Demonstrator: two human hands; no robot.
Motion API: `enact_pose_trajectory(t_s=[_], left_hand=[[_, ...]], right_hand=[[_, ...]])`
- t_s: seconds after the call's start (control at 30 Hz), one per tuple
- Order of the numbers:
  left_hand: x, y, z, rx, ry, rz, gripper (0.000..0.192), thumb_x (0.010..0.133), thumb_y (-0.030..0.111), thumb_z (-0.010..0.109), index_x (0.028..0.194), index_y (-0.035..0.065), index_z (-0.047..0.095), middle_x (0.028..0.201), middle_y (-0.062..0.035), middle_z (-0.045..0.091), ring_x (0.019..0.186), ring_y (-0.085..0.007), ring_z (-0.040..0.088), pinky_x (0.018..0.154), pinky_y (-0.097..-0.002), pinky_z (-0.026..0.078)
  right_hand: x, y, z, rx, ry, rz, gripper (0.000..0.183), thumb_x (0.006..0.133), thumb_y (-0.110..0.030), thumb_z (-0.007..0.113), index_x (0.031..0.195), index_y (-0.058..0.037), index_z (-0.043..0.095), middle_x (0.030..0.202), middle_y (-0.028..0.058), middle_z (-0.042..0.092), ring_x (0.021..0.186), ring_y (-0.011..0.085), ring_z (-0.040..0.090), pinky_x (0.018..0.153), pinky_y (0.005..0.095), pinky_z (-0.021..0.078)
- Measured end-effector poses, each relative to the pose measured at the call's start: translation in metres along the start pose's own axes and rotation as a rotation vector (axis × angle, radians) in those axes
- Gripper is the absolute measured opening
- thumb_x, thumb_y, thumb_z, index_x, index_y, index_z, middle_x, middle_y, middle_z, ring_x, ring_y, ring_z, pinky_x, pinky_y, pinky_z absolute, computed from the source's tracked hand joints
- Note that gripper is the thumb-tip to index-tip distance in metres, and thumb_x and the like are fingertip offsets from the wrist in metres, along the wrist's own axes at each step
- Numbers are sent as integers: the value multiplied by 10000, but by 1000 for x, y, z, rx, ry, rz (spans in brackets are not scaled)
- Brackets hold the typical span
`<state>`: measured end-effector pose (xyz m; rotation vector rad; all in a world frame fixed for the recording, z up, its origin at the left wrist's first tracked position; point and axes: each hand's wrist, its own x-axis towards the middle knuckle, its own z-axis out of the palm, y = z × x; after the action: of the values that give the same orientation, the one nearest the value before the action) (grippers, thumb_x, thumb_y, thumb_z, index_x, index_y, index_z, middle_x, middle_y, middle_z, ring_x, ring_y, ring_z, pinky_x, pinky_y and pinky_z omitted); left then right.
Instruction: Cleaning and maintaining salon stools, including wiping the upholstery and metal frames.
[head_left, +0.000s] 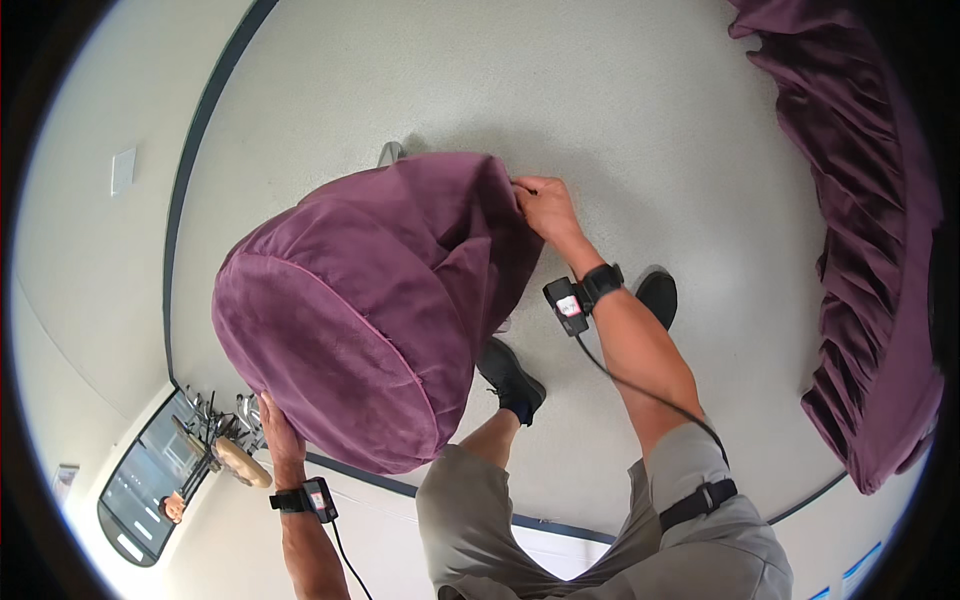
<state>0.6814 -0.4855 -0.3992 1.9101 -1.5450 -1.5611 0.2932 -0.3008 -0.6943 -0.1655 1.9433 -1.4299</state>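
Note:
A purple fabric cover (360, 300) is draped over a rounded object in front of me, which looks like a chair or stool; most of it is hidden. A seam runs across its rounded top. A bit of grey metal leg (391, 154) sticks out beyond the far edge. My right hand (546, 210) pinches the cover's hem at the right side. My left hand (280, 435) rests against the cover's lower left side, its fingers partly hidden behind the fabric. Both wrists wear black straps with small cabled devices.
Gathered purple fabric (855, 247) hangs over something along the right edge. Several metal chair parts and a beige seat (241, 463) stand at lower left, by a window (142, 487) showing a person. My shoes are on the grey floor (525, 82). A wall with dark skirting runs at left.

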Motion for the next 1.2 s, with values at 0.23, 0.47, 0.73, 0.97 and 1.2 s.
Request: enact_pose_trajectory(t_s=[0.23, 0.47, 0.73, 0.97, 1.2], left_hand=[[1, -9, -14, -23, -37, -32, 554, 1027, 455, 397, 1407, 53, 360, 1330, -124, 500, 1182, -238, 525, 1013, -376, 455], [7, -19, -28, -141, -91, -49, 602, 1031, 482, 347, 1434, 36, 314, 1370, -160, 458, 1225, -264, 502, 1044, -383, 435], [1, -20, -21, -248, -131, -133, 621, 1020, 461, 412, 1433, 5, 328, 1408, -144, 455, 1263, -240, 472, 1069, -381, 408], [9, -14, -1, -182, -57, -8, 641, 974, 440, 535, 1351, -71, 446, 1295, -148, 562, 1181, -207, 534, 1015, -318, 415], [4, -22, 13, -141, 40, 29, 777, 867, 508, 647, 1344, -72, 447, 1277, -219, 575, 1148, -274, 577, 990, -364, 447]], right_hand=[[17, 13, -9, -443, 265, 3, 346, 896, -211, 590, 1172, -4, 617, 920, 209, 676, 827, 342, 660, 738, 379, 511], [-105, 47, -13, -296, -513, 311, 466, 846, -176, 678, 1255, 17, 569, 881, 186, 677, 804, 270, 669, 762, 385, 515], [-192, -128, -29, 145, -234, 191, 616, 876, -304, 704, 1341, 35, 485, 1069, 192, 654, 915, 210, 656, 790, 306, 517], [-209, -226, 10, -491, -380, -264, 790, 857, -440, 676, 1382, 77, 388, 1278, 303, 507, 1155, 450, 531, 1004, 450, 415], [-175, -213, 23, -435, -436, -157, 538, 897, -316, 653, 1271, 41, 506, 1188, 189, 614, 1085, 269, 587, 952, 366, 441]])
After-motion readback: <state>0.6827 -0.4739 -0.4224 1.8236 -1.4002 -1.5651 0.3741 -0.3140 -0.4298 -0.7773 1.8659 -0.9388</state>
